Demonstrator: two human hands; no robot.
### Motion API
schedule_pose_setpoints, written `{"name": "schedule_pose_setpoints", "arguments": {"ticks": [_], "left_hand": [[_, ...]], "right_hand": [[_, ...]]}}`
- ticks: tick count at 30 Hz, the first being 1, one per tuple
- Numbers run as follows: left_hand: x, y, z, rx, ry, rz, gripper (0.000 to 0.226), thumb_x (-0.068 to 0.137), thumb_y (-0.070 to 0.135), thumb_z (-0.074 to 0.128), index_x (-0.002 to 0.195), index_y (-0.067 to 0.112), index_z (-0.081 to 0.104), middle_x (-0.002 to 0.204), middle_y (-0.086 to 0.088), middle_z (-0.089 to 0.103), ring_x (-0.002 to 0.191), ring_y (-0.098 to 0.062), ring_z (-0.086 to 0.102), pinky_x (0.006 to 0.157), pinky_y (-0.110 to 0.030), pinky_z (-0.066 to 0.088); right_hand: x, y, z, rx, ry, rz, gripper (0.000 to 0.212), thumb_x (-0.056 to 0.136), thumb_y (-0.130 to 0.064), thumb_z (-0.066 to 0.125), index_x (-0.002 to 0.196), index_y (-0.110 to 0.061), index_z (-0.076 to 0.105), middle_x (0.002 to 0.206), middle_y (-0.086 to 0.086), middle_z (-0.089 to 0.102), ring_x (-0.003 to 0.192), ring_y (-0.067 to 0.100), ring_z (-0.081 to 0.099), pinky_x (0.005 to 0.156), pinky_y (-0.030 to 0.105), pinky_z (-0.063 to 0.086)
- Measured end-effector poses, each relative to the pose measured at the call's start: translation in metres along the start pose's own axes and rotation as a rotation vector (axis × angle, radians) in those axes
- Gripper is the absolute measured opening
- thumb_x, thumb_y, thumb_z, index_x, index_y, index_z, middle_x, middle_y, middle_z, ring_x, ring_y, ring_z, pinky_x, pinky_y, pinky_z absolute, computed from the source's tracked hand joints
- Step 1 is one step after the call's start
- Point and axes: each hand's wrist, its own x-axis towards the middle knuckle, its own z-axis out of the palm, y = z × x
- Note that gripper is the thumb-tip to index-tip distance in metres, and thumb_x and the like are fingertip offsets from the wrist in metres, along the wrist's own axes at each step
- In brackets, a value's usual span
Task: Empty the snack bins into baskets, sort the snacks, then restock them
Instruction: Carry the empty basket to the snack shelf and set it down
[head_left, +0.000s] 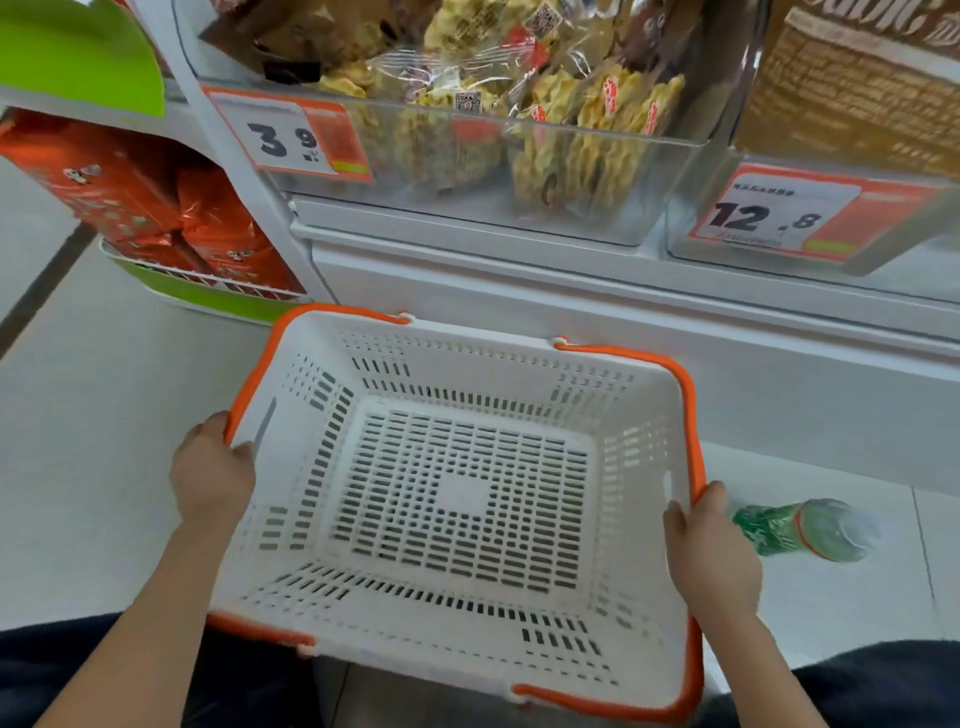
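We hold the basket (462, 499) between both hands, low over the floor (104, 415) before the shelf (571, 291). Our left hand (210, 475) has its grip curled round the left rim, our right hand (711, 556) round the right rim. Above, the clear bin (467, 171) is full of snacks (582, 135). A green bottle (800, 530) lies just beside our right hand.

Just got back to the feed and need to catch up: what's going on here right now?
A person is holding a white basket with orange handles, the left hand gripping its left rim and the right hand its right rim. The basket has nothing in it. It sits just below a clear snack bin, which is full of yellow packaged snacks. A green bottle lies on the floor to the right.
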Motion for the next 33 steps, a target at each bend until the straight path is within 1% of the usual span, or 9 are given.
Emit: {"name": "schedule_pose_setpoints", "arguments": {"ticks": [7, 14, 17, 19, 22, 26, 28, 31, 33], "left_hand": [[0.010, -0.013, -0.020, 0.066, -0.184, 0.097, 0.016, 0.085, 0.001, 0.059, 0.097, -0.009, 0.057, 0.095, -0.030, 0.058, 0.084, -0.043, 0.057, 0.071, -0.044, 0.047], [0.019, -0.073, -0.058, 0.102, -0.091, -0.054, 0.015, 0.080, -0.010, 0.056, 0.092, -0.018, 0.055, 0.094, -0.038, 0.057, 0.089, -0.053, 0.056, 0.077, -0.054, 0.048], [0.024, -0.082, -0.078, 0.084, -0.025, -0.035, 0.036, 0.092, 0.027, 0.057, 0.083, -0.008, 0.054, 0.084, -0.029, 0.056, 0.078, -0.045, 0.055, 0.073, -0.050, 0.049], [0.027, -0.079, -0.090, 0.091, -0.014, -0.048, 0.046, 0.093, 0.043, 0.050, 0.087, -0.003, 0.051, 0.090, -0.024, 0.054, 0.083, -0.042, 0.055, 0.076, -0.050, 0.048], [0.025, -0.074, -0.104, 0.136, -0.083, -0.032, 0.031, 0.093, 0.025, 0.053, 0.103, -0.004, 0.047, 0.105, -0.024, 0.051, 0.097, -0.043, 0.054, 0.081, -0.051, 0.045], [0.015, -0.081, -0.116, 0.146, -0.042, -0.034, 0.024, 0.093, 0.016, 0.052, 0.103, -0.004, 0.045, 0.098, -0.027, 0.057, 0.092, -0.045, 0.057, 0.077, -0.051, 0.048], [0.022, -0.086, -0.126, 0.055, 0.050, -0.036, 0.014, 0.090, 0.004, 0.053, 0.102, -0.001, 0.049, 0.092, -0.030, 0.060, 0.083, -0.046, 0.060, 0.069, -0.048, 0.052], [0.033, -0.086, -0.140, -0.231, -0.018, -0.066, 0.012, 0.088, -0.004, 0.048, 0.095, 0.005, 0.053, 0.093, -0.029, 0.063, 0.070, -0.038, 0.064, 0.048, -0.030, 0.055], [0.031, -0.089, -0.138, -0.215, -0.040, -0.061, 0.011, 0.091, 0.003, 0.049, 0.099, 0.002, 0.057, 0.097, -0.029, 0.063, 0.083, -0.042, 0.064, 0.068, -0.039, 0.057]], "right_hand": [[-0.001, -0.002, -0.014, -0.036, -0.108, -0.060, 0.025, 0.097, -0.032, 0.044, 0.090, -0.010, 0.034, 0.071, 0.008, 0.052, 0.064, 0.029, 0.048, 0.058, 0.037, 0.040], [-0.025, -0.063, 0.003, -0.025, -0.185, -0.228, 0.023, 0.094, -0.036, 0.047, 0.090, -0.013, 0.042, 0.075, 0.001, 0.052, 0.071, 0.026, 0.054, 0.060, 0.032, 0.041], [-0.028, -0.083, 0.003, -0.015, -0.121, -0.243, 0.021, 0.093, -0.031, 0.048, 0.088, -0.011, 0.043, 0.080, 0.006, 0.055, 0.072, 0.027, 0.054, 0.059, 0.032, 0.041], [-0.030, -0.088, -0.001, 0.019, -0.102, -0.225, 0.021, 0.091, -0.028, 0.051, 0.087, -0.009, 0.044, 0.077, 0.006, 0.053, 0.068, 0.026, 0.052, 0.054, 0.030, 0.037], [-0.034, -0.087, -0.006, 0.117, -0.138, -0.183, 0.020, 0.090, -0.025, 0.054, 0.085, -0.007, 0.047, 0.070, 0.001, 0.049, 0.059, 0.015, 0.048, 0.046, 0.027, 0.030], [-0.041, -0.086, -0.011, 0.214, -0.163, -0.209, 0.018, 0.091, -0.022, 0.056, 0.084, -0.007, 0.051, 0.069, -0.002, 0.050, 0.061, 0.013, 0.048, 0.048, 0.023, 0.032], [-0.047, -0.093, -0.010, 0.311, -0.130, -0.218, 0.015, 0.090, -0.020, 0.057, 0.087, -0.006, 0.054, 0.070, -0.003, 0.053, 0.061, 0.013, 0.051, 0.048, 0.023, 0.034], [-0.058, -0.104, -0.005, 0.463, -0.104, -0.164, 0.010, 0.091, -0.014, 0.053, 0.089, -0.004, 0.054, 0.073, 0.007, 0.062, 0.048, 0.014, 0.059, 0.044, 0.023, 0.041], [-0.060, -0.104, 0.000, 0.443, -0.089, -0.173, 0.014, 0.092, -0.014, 0.049, 0.085, -0.002, 0.054, 0.074, 0.012, 0.064, 0.046, 0.018, 0.062, 0.044, 0.025, 0.044]]}}
